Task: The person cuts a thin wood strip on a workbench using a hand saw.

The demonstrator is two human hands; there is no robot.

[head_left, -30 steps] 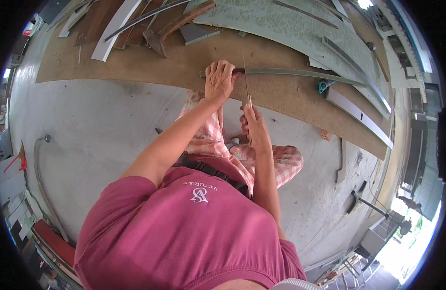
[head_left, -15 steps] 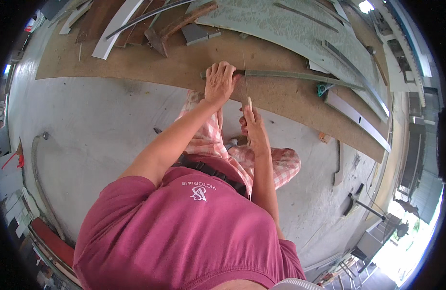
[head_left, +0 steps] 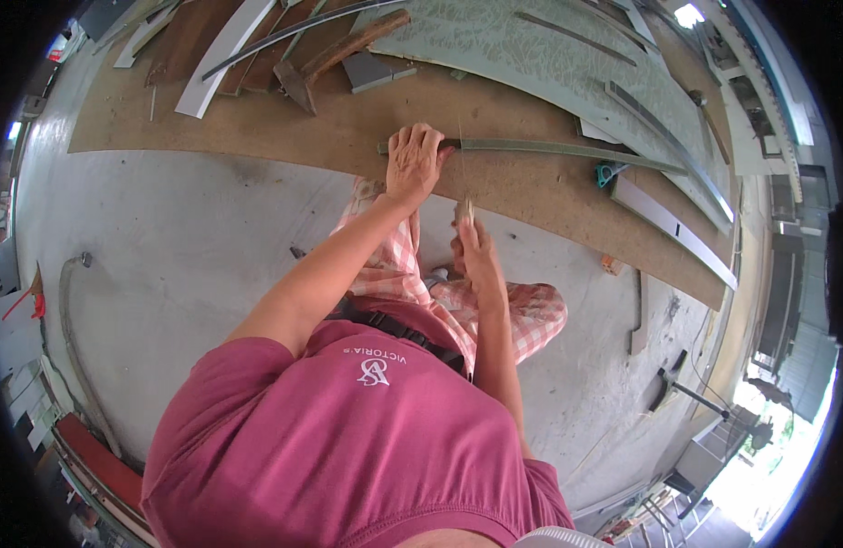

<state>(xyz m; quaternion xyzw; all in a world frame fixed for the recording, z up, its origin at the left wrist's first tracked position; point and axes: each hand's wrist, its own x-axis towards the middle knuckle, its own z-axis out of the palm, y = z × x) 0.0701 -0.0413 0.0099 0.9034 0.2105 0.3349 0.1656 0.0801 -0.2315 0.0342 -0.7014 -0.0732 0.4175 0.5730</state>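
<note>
A long, narrow, grey-green strip (head_left: 568, 153) lies across the brown, flat worktop (head_left: 257, 132), near its front edge, and it runs from the left hand (head_left: 414, 164) toward the right side. This left hand is gripping the strip from above, close to its left end; the fingers are bent over it, and a short end comes out on the other side of the hand. The right hand (head_left: 479, 251) is closed around the light-coloured handle (head_left: 464, 213) of a saw with a very thin blade (head_left: 463, 173). The blade goes away from the body and crosses the strip, just beside the left thumb. Behind the left hand there is a grey, angular block (head_left: 374, 73), and next to it a hammer with a brown wooden handle (head_left: 358, 44). Farther left lies a white, flat strip (head_left: 219, 64). On the right, a large, pale green, patterned sheet (head_left: 531, 68) covers the far part of the worktop. Near the right part of the grey-green strip are a small tool with teal colour (head_left: 607, 173) and a pale, flat bar with a dark slot (head_left: 654, 212). Below the worktop is the grey floor (head_left: 184, 219).
</note>
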